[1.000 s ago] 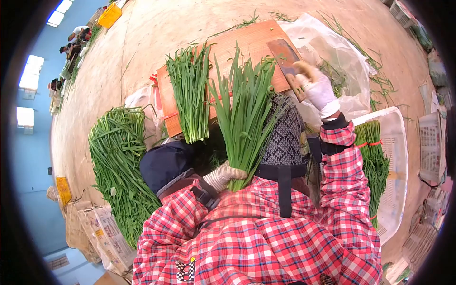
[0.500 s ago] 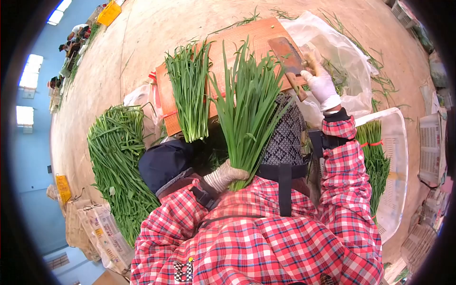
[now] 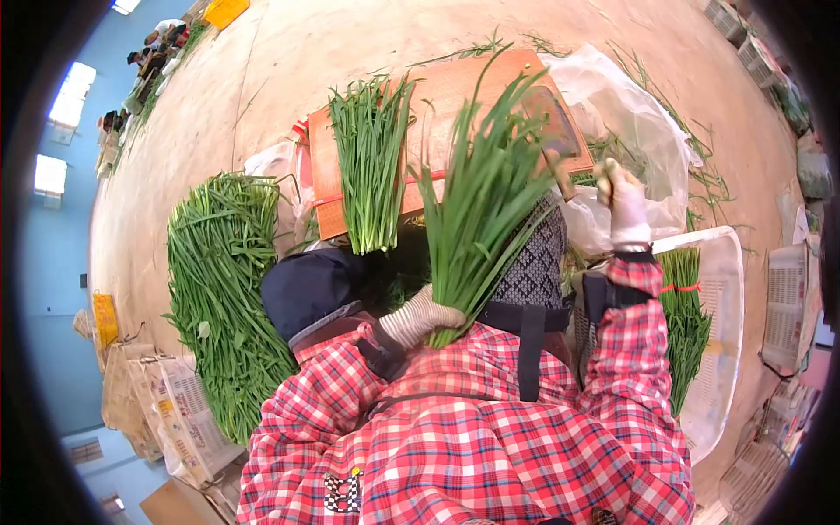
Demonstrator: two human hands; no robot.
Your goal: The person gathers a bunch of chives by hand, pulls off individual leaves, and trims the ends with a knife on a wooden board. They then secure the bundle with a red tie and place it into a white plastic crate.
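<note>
My left hand (image 3: 420, 319), in a striped knit glove, is closed round the base of a bunch of green chives (image 3: 477, 192) at my lap. Their leaves fan up and right, blurred at the tips. My right hand (image 3: 623, 206), gloved in white, is raised at the right with fingers curled together; what they hold, if anything, cannot be made out. Just left of it, a cleaver (image 3: 560, 127) lies on the reddish board (image 3: 437, 87), its handle over the near edge and partly behind leaves. A second chive bunch (image 3: 369, 162) lies on the board's left part.
A large chive heap (image 3: 227, 297) is at my left. On my right, a white crate (image 3: 722, 350) contains chives tied with a red band (image 3: 681, 288). Clear plastic sheeting (image 3: 652, 114) and loose leaves lie beyond the board. Other people (image 3: 157, 52) are far off at the upper left.
My right hand has drawn back a little from the cleaver and turned more upright. The bunch in my left hand leans further right. The whole view has shifted slightly.
</note>
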